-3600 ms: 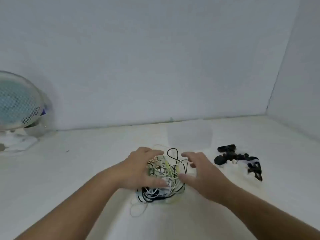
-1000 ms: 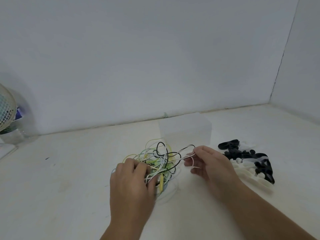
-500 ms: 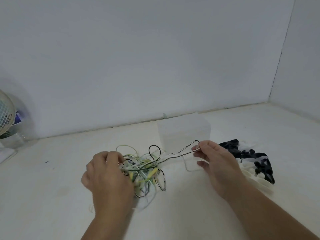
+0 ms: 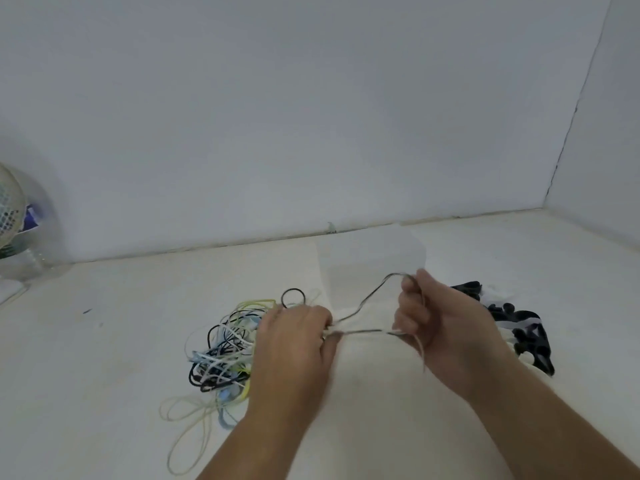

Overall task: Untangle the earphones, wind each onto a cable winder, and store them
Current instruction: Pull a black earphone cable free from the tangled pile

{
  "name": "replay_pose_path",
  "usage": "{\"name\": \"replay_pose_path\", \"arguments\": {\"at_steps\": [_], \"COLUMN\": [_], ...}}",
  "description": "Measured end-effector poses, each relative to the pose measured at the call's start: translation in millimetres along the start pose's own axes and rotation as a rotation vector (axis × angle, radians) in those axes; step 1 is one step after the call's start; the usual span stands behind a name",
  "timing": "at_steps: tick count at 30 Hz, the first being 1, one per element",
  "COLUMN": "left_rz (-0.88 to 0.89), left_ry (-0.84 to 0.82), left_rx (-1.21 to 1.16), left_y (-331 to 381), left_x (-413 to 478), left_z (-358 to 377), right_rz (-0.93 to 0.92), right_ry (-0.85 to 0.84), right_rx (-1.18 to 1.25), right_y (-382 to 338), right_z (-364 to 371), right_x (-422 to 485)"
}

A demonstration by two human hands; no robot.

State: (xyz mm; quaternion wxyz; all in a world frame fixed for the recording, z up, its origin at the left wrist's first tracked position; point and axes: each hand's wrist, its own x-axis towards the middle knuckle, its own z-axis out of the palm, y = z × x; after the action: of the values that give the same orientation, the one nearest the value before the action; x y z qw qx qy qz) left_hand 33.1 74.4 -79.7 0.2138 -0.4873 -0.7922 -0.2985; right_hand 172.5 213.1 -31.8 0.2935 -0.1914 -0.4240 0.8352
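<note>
Pinching one cable (image 4: 363, 304) at mid-frame, the left hand (image 4: 294, 337) and right hand (image 4: 440, 323) stretch it beside the tangle (image 4: 225, 351) on the worktop (image 4: 104, 375).

No text, label, brand or number legible anywhere. Far out from the grip, past my left hand (image 4: 294, 341), a blue patch (image 4: 33, 219) by the fan (image 4: 9, 206) is too blurred to read.

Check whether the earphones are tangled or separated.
Tangled: the earphones lie in one knotted heap; one cable stretches between left hand and right hand.
</note>
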Motion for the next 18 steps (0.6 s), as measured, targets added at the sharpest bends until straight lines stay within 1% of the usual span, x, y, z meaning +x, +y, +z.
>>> {"name": "replay_pose_path", "arguments": {"at_steps": [2, 5, 6, 9, 10, 11, 14, 16, 18], "left_rz": [-0.085, -0.206, -0.226, -0.23, -0.216, -0.194, -0.08, 0.054, 0.18], "left_ry": [0.033, 0.024, 0.018, 0.054, 0.083, 0.112, 0.131, 0.108, 0.062], "left_rx": [0.074, 0.185, 0.196, 0.145, 0.12, 0.098, 0.025, 0.008, -0.018], "left_y": [-7.4, -24.1, -27.9, -30.7, -28.3, -25.4, -10.7, 1.6, 13.7], "left_x": [2.3, 3.3, 2.9, 1.6, 0.3, -1.6, -6.5, -9.2, -12.7], "left_z": [-4.1, -5.7, -4.9, -1.9, -1.5, -1.8, -7.1, -10.7, -9.1], "right_rz": [-0.078, -0.187, -0.215, -0.315, -0.323, -0.309, -0.194, -0.068, 0.054], "right_ry": [0.035, 0.106, 0.149, 0.333, 0.352, 0.336, 0.183, 0.041, -0.146], "right_rx": [-0.026, -0.182, -0.286, -0.769, -0.841, -0.843, -0.65, -0.512, -0.455], "right_y": [-7.3, -14.2, -15.2, -12.8, -10.1, -7.5, -3.6, -0.8, 0.7], "right_z": [-6.7, -17.9, -20.5, -24.4, -24.5, -23.2, -13.8, -7.3, -6.6], "right_x": [1.6, 2.5, 3.0, 5.8, 6.7, 6.9, 3.2, -0.5, -4.1]}}
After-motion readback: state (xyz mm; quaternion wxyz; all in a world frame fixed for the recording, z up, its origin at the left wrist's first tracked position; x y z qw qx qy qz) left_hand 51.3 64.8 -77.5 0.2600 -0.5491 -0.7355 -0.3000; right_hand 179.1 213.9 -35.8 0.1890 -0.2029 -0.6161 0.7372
